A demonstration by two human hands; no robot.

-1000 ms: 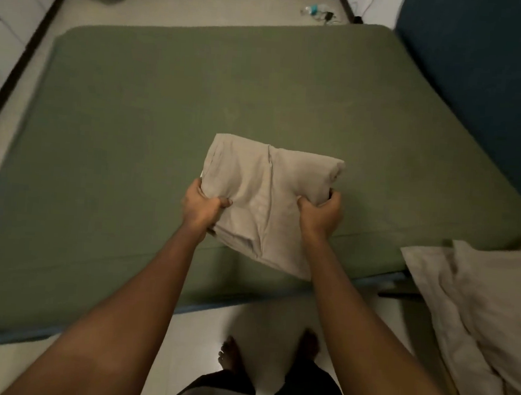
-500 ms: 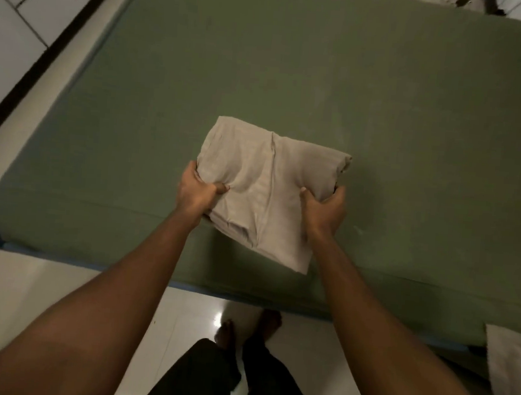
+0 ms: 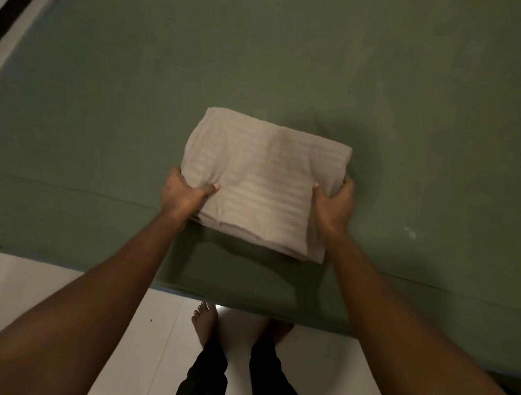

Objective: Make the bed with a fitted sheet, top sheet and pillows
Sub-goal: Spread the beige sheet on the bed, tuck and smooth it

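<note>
A folded beige sheet [image 3: 263,182] is held over the near edge of the bed [image 3: 415,84]; whether its far part rests on the bed or hangs just above it cannot be told. It is gripped at both sides: the left hand [image 3: 184,193] is curled round the left side with the thumb on top, and the right hand [image 3: 334,205] is closed round the right side likewise. A smooth green cover [image 3: 104,124] is drawn over the bed and down its near side, so the fitted layer is judged to be on already and the bundle to be the top sheet. The step in hand is judged to be bringing this sheet to the bed for spreading. Next, the bundle needs to be set down or shaken open, its free edges found, and the cloth drawn toward the bed's far side. Bare feet [image 3: 205,323] are seen on the pale floor [image 3: 31,289] just beside the bed.
</note>
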